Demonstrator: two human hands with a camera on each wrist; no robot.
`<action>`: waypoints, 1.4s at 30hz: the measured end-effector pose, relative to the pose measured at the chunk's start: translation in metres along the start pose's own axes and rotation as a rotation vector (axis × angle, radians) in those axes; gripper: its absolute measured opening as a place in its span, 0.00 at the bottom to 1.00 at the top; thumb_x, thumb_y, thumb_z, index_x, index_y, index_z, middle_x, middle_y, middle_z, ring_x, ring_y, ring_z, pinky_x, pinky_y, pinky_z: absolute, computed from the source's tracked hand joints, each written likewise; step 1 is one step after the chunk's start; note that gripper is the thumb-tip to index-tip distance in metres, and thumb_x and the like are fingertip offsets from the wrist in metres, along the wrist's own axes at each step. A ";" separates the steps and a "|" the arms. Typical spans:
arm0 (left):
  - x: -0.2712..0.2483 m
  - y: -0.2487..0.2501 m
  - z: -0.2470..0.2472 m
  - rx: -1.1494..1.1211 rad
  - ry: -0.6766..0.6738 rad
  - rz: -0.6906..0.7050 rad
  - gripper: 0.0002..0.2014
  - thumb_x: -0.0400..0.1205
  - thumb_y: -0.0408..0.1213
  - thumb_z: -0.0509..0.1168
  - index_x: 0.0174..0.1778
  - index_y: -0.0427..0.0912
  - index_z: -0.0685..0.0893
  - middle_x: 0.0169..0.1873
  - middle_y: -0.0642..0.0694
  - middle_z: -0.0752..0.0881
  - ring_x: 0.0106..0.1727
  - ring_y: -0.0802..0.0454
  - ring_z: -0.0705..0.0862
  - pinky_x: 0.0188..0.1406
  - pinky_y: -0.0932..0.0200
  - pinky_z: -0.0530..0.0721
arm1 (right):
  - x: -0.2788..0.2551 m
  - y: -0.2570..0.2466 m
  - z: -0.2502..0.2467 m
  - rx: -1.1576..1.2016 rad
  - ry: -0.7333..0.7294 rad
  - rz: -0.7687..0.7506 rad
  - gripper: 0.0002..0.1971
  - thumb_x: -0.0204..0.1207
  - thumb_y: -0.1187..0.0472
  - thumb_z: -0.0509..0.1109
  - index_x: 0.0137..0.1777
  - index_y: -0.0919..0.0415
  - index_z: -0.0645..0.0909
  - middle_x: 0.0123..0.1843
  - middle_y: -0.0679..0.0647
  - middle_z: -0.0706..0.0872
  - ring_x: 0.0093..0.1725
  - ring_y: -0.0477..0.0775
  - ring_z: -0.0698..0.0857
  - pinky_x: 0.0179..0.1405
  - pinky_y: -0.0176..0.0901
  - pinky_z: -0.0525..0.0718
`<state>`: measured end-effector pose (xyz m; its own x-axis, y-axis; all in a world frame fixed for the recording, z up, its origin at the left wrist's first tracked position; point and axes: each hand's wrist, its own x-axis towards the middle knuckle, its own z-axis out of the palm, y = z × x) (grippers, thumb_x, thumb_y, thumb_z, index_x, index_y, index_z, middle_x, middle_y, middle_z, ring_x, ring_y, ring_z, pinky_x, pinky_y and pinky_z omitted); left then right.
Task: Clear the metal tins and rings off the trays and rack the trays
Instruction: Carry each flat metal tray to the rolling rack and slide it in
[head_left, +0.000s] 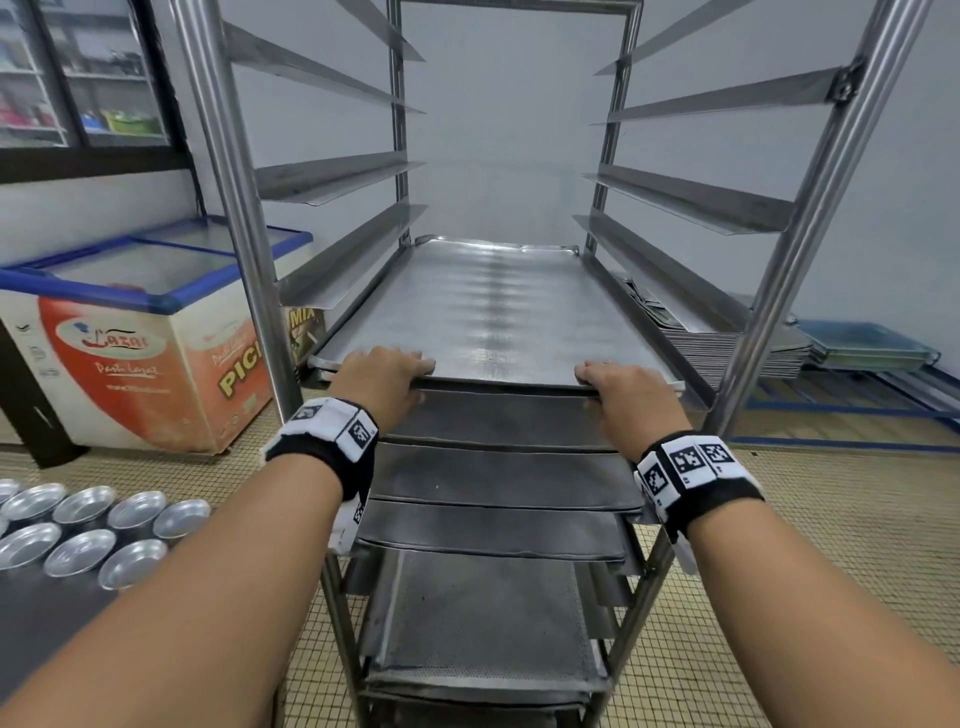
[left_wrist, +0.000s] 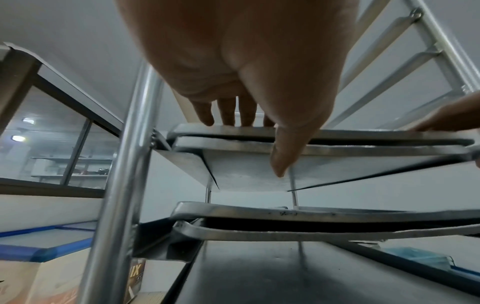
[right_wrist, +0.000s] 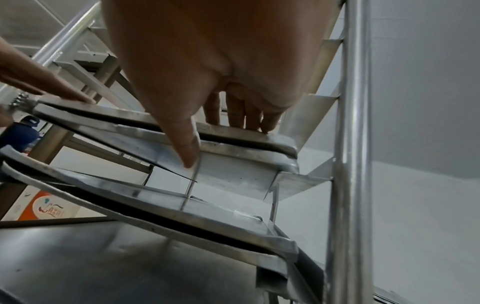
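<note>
A steel tray (head_left: 493, 312) lies flat on a middle level of the tall metal rack (head_left: 244, 208), on top of a second tray whose edge shows just under it. My left hand (head_left: 395, 374) holds the tray's near rim on the left. My right hand (head_left: 608, 382) holds it on the right. In the left wrist view the left hand (left_wrist: 285, 144) has its fingers on top of the upper rim (left_wrist: 228, 131) and its thumb down across both edges. The right hand (right_wrist: 192, 142) grips the same way. Several round metal tins (head_left: 83, 525) stand at the lower left.
More trays (head_left: 498, 473) fill the rack's lower levels; the runners above are bare. The tins sit on a dark table (head_left: 41, 613). A chest freezer (head_left: 135, 332) stands left of the rack. A stack of trays (head_left: 727, 343) lies on a low pallet to the right.
</note>
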<state>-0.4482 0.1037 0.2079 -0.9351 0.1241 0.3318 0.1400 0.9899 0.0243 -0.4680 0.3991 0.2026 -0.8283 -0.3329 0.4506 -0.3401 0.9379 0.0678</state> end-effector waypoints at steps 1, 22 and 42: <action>-0.006 0.003 0.003 0.081 0.034 0.013 0.21 0.84 0.44 0.66 0.74 0.54 0.77 0.74 0.52 0.79 0.74 0.48 0.75 0.75 0.44 0.70 | -0.003 -0.001 0.001 -0.015 0.010 -0.010 0.13 0.73 0.62 0.73 0.57 0.53 0.82 0.53 0.49 0.87 0.56 0.57 0.85 0.56 0.50 0.78; -0.062 -0.062 -0.101 -0.589 0.608 -0.507 0.26 0.81 0.40 0.70 0.74 0.35 0.75 0.69 0.34 0.79 0.71 0.35 0.76 0.73 0.41 0.73 | -0.071 0.051 -0.105 0.460 0.442 0.441 0.11 0.79 0.59 0.72 0.59 0.62 0.84 0.49 0.55 0.89 0.48 0.54 0.86 0.55 0.48 0.85; 0.034 -0.068 -0.070 -0.779 0.915 -0.723 0.15 0.82 0.41 0.61 0.56 0.31 0.78 0.50 0.27 0.82 0.52 0.31 0.82 0.44 0.44 0.74 | 0.023 0.087 -0.067 0.581 0.725 0.698 0.11 0.83 0.60 0.64 0.54 0.68 0.71 0.42 0.61 0.77 0.37 0.57 0.73 0.33 0.42 0.61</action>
<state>-0.4666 0.0356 0.2836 -0.3781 -0.7769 0.5034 0.1494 0.4854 0.8614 -0.4872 0.4799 0.2784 -0.5313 0.5486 0.6456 -0.2190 0.6472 -0.7302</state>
